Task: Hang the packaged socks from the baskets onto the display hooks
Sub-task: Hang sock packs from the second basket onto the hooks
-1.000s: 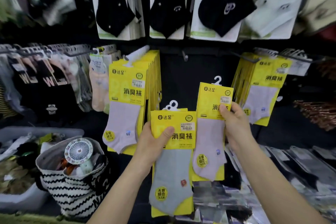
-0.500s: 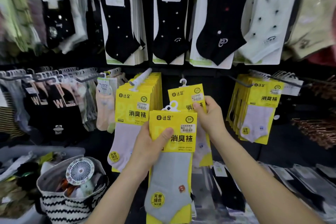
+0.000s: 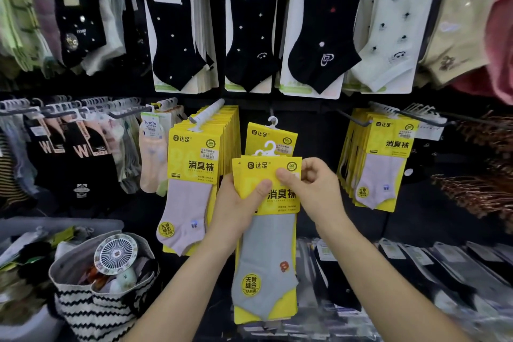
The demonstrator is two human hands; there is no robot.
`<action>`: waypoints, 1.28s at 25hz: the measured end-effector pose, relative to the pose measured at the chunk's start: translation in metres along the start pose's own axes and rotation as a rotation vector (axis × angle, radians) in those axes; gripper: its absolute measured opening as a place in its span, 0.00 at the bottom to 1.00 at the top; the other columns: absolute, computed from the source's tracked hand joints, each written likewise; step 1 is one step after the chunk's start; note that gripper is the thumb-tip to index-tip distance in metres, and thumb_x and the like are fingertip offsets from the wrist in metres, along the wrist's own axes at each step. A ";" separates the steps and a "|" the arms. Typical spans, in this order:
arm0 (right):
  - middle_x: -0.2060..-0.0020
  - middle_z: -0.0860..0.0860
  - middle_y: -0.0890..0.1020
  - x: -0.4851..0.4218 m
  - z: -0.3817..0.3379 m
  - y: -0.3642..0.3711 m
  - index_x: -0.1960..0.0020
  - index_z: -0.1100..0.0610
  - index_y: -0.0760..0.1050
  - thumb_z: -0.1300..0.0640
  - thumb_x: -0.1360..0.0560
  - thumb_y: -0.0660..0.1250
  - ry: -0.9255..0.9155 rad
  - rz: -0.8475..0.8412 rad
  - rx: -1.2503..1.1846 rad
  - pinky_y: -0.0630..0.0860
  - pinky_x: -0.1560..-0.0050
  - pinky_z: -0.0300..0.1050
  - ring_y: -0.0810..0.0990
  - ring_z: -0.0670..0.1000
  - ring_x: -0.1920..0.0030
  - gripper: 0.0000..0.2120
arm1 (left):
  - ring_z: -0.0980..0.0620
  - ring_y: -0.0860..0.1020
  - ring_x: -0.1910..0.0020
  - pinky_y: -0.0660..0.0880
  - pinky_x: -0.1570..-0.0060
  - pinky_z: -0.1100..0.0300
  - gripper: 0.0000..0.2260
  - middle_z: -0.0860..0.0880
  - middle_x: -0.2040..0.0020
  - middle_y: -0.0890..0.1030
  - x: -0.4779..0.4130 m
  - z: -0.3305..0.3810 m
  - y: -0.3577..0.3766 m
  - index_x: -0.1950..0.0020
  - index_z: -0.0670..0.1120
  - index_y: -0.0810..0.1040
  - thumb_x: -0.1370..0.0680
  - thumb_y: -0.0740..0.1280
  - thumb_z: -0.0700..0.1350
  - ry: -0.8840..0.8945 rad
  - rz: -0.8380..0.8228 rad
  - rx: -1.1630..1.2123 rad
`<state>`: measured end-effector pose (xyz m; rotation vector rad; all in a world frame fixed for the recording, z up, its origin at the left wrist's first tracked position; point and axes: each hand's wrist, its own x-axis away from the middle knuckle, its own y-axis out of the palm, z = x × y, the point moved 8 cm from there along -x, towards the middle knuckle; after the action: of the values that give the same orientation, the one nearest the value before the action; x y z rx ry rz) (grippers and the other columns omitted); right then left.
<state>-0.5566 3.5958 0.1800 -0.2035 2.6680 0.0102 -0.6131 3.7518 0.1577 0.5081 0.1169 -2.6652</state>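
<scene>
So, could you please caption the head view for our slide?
The left hand and right hand grip grey-sock packs below a hung yellow pack.

A bag (image 3: 94, 311) with black-and-white zigzag stripes stands at lower left, mouth open. 1 round white fan (image 3: 115, 254) lies tilted on the things inside it.
</scene>
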 end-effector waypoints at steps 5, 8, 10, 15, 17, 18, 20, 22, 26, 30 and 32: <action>0.66 0.46 0.85 -0.006 0.001 -0.016 0.55 0.52 0.75 0.57 0.27 0.70 0.004 0.045 -0.096 0.77 0.68 0.35 0.83 0.42 0.64 0.04 | 0.66 0.80 0.56 0.76 0.59 0.71 0.03 0.61 0.57 0.83 0.001 0.007 0.000 0.52 0.55 0.76 0.23 0.62 0.49 0.059 -0.007 0.059; 0.65 0.47 0.84 -0.020 0.004 -0.026 0.53 0.52 0.75 0.58 0.24 0.66 0.030 0.144 -0.150 0.78 0.67 0.37 0.82 0.43 0.65 0.01 | 0.58 0.79 0.51 0.76 0.52 0.61 0.02 0.56 0.52 0.79 -0.001 0.006 -0.016 0.51 0.54 0.73 0.22 0.63 0.47 0.066 0.096 -0.008; 0.62 0.50 0.84 -0.033 0.004 -0.031 0.51 0.54 0.75 0.57 0.23 0.65 0.055 0.195 -0.174 0.79 0.66 0.39 0.82 0.45 0.63 0.02 | 0.61 0.78 0.52 0.75 0.54 0.66 0.02 0.56 0.51 0.79 0.000 0.011 -0.027 0.50 0.54 0.73 0.22 0.63 0.48 0.122 0.138 -0.046; 0.57 0.55 0.83 -0.057 -0.005 -0.015 0.54 0.48 0.74 0.57 0.23 0.66 0.004 0.154 -0.081 0.81 0.57 0.50 0.83 0.54 0.56 0.04 | 0.58 0.79 0.50 0.76 0.53 0.59 0.17 0.55 0.50 0.80 0.006 0.016 -0.053 0.46 0.49 0.73 0.29 0.61 0.57 0.178 0.181 -0.084; 0.58 0.53 0.83 -0.059 -0.006 -0.004 0.55 0.47 0.73 0.57 0.24 0.66 -0.040 0.144 -0.038 0.81 0.59 0.48 0.83 0.53 0.57 0.05 | 0.57 0.79 0.50 0.76 0.54 0.59 0.19 0.55 0.50 0.81 0.008 0.017 -0.054 0.45 0.49 0.73 0.30 0.61 0.59 0.171 0.168 -0.087; 0.59 0.52 0.83 -0.060 -0.004 0.000 0.55 0.47 0.73 0.57 0.24 0.66 -0.047 0.152 -0.029 0.81 0.60 0.47 0.83 0.52 0.58 0.05 | 0.58 0.79 0.50 0.76 0.54 0.59 0.19 0.55 0.50 0.81 0.009 0.015 -0.054 0.46 0.50 0.73 0.30 0.61 0.59 0.161 0.162 -0.083; 0.60 0.51 0.83 -0.063 0.000 0.005 0.55 0.46 0.73 0.56 0.25 0.67 -0.044 0.168 -0.021 0.81 0.60 0.47 0.83 0.50 0.58 0.05 | 0.62 0.79 0.51 0.76 0.55 0.64 0.15 0.56 0.51 0.81 0.010 0.012 -0.053 0.48 0.54 0.73 0.31 0.61 0.60 0.134 0.156 -0.078; 0.59 0.52 0.83 -0.067 0.004 0.008 0.56 0.46 0.73 0.56 0.25 0.67 -0.021 0.172 0.016 0.81 0.57 0.50 0.83 0.52 0.57 0.06 | 0.66 0.78 0.53 0.74 0.59 0.70 0.12 0.58 0.51 0.80 0.009 0.010 -0.049 0.50 0.56 0.72 0.29 0.61 0.59 0.112 0.147 -0.087; 0.54 0.53 0.83 -0.073 0.014 0.009 0.54 0.48 0.73 0.55 0.26 0.68 0.068 0.134 0.073 0.80 0.52 0.50 0.82 0.49 0.56 0.05 | 0.59 0.78 0.49 0.74 0.55 0.65 0.11 0.54 0.49 0.79 0.006 0.012 -0.038 0.45 0.50 0.73 0.24 0.62 0.53 0.126 0.136 -0.099; 0.55 0.47 0.76 -0.048 0.010 -0.012 0.44 0.52 0.68 0.49 0.25 0.67 0.024 0.228 0.150 0.73 0.61 0.33 0.76 0.44 0.58 0.14 | 0.58 0.77 0.48 0.75 0.53 0.61 0.07 0.54 0.49 0.79 0.001 0.016 -0.029 0.47 0.53 0.73 0.24 0.63 0.52 0.134 0.124 -0.080; 0.60 0.46 0.77 -0.027 0.006 -0.011 0.51 0.51 0.70 0.45 0.25 0.63 -0.014 0.160 0.035 0.71 0.64 0.32 0.76 0.43 0.61 0.10 | 0.57 0.78 0.48 0.75 0.52 0.60 0.05 0.53 0.49 0.79 0.000 0.016 -0.023 0.48 0.54 0.73 0.23 0.62 0.51 0.139 0.110 -0.078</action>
<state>-0.5285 3.5890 0.1871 0.0218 2.6613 0.0155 -0.6279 3.7700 0.1731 0.6547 0.2269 -2.5065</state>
